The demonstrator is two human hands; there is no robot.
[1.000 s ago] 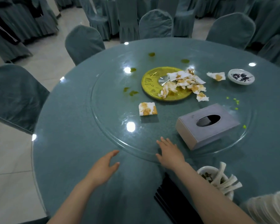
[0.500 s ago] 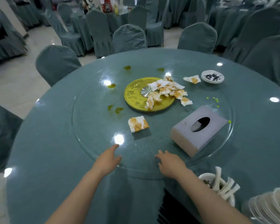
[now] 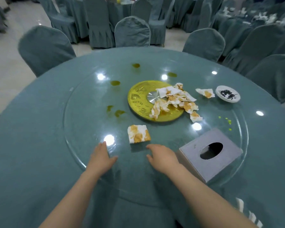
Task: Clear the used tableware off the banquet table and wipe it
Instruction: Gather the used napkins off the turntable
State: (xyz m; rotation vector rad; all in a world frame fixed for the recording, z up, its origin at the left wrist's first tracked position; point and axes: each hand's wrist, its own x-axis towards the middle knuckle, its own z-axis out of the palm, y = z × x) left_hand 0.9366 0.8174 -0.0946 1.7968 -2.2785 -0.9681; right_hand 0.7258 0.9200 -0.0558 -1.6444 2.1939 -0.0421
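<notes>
Stained napkin (image 3: 138, 133) — just beyond hands (image 3: 163, 156)

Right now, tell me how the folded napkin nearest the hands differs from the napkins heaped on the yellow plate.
The folded napkin lies alone and flat on the glass turntable; the heaped napkins are crumpled and overlapping, partly on the yellow plate. The folded napkin keeps a squarish shape; the heaped napkins are torn-looking and ragged. The folded napkin lies just beyond both hands; the heaped napkins sit farther away. Both are white with orange stains.
</notes>
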